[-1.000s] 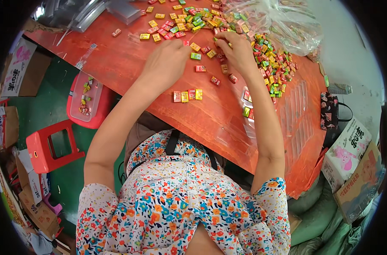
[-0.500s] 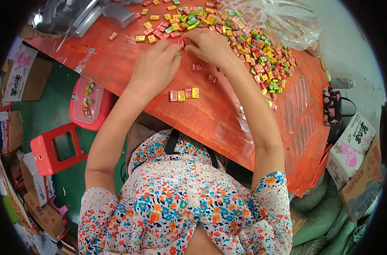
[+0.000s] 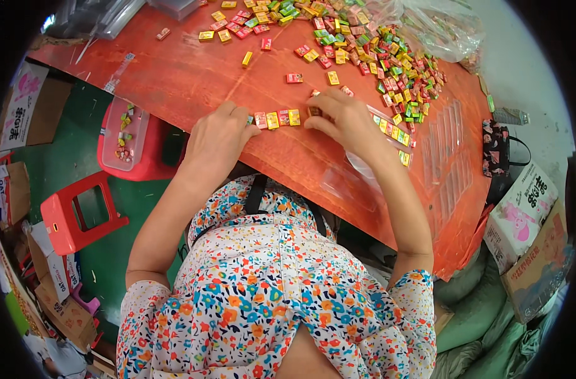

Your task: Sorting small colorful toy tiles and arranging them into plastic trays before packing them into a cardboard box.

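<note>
In the head view, a row (image 3: 272, 120) of four boxes lies on the red counter (image 3: 288, 155). My left fingers (image 3: 253, 131) grasp a green box (image 3: 250, 119) at its left end. My right fingers (image 3: 322, 125) curve near its right end; whether they grip, I cannot tell.

1. The head camera — a wide fisheye — looks steeply down from above the shirt (image 3: 237, 271), on the near side of the fingers (image 3: 327, 101).
2. It faces the table (image 3: 193, 82), the fingers lying above mid-picture.
3. Its view reaches the floor (image 3: 127, 211) left of the fingers and the wall (image 3: 521, 63) to their right.
</note>
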A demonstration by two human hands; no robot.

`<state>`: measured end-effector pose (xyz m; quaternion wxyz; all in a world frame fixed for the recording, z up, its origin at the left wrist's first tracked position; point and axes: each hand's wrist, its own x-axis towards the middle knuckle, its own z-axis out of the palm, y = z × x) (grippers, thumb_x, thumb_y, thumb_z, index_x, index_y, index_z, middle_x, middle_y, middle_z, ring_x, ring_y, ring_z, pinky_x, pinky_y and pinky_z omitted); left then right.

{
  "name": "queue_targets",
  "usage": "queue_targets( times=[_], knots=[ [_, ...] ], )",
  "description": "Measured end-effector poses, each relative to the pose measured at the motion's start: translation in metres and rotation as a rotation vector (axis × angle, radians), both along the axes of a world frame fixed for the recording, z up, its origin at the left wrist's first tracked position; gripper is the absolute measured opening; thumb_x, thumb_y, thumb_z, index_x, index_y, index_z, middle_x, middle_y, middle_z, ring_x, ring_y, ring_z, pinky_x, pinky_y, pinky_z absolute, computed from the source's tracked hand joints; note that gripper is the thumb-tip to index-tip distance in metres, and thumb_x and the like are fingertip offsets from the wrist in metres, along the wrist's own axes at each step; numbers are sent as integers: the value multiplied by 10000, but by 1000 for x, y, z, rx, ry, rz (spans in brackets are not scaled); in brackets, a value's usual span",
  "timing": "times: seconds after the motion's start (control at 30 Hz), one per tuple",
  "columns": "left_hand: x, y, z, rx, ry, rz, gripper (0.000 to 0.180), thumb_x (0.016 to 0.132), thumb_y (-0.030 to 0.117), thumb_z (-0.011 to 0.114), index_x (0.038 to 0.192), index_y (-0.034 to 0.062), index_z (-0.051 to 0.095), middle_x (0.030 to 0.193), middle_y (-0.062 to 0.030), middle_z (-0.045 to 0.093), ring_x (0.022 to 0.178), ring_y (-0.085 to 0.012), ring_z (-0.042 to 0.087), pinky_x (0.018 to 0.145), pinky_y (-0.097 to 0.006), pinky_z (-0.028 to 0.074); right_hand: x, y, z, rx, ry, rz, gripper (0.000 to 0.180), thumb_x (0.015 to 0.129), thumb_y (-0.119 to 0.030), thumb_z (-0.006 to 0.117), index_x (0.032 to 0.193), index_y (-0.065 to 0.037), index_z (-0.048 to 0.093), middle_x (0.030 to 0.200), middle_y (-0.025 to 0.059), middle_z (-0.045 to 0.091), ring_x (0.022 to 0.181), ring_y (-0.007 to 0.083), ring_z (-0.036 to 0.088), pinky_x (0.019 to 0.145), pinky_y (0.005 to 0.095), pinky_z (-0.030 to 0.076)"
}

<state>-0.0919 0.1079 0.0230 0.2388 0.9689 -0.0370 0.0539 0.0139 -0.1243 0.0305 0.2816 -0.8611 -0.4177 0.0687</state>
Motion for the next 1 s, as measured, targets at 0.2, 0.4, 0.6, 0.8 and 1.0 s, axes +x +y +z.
queue_targets(
  times=[0.2,0.4,0.6,0.8,1.0],
  knots=[
    [5,3,0,-49,26,-25,311,802,268,738,872,-4,604,820,-181,607,754,-385,638,625,-461,514,-11,4,-7,5,-76,-42,339,824,-268,733,1073,-50,659,953,106,652,826,285,657,699,389,532],
    [-1,9,-3,-213,-51,-26,371,803,251,744,1053,-2,641,813,-160,596,746,-361,629,631,-444,500,19,-13,6,10,-214,-216,318,856,-232,698,1116,-53,657,1032,134,668,882,321,661,738,389,537],
    [3,-1,15,-213,-68,-13,358,811,216,737,1082,7,632,911,-142,580,768,-351,625,662,-454,502,48,-15,-6,-123,-355,-83,266,870,-166,647,1106,-44,648,1077,120,655,972,325,628,829,392,508],
    [-9,2,11,-172,3,-44,403,793,180,750,1122,2,599,999,-142,553,817,-358,631,693,-456,520,9,-24,9,-64,-145,-86,234,872,-158,658,1075,-41,645,1037,117,634,852,289,640,743,373,524],
    [-6,-6,4,-84,48,-12,454,770,182,767,1144,4,583,1053,-139,539,880,-359,627,723,-458,534,-6,-17,2,-15,-101,-27,229,858,-123,674,1067,-36,638,919,118,597,797,279,628,687,372,506]
  ],
)
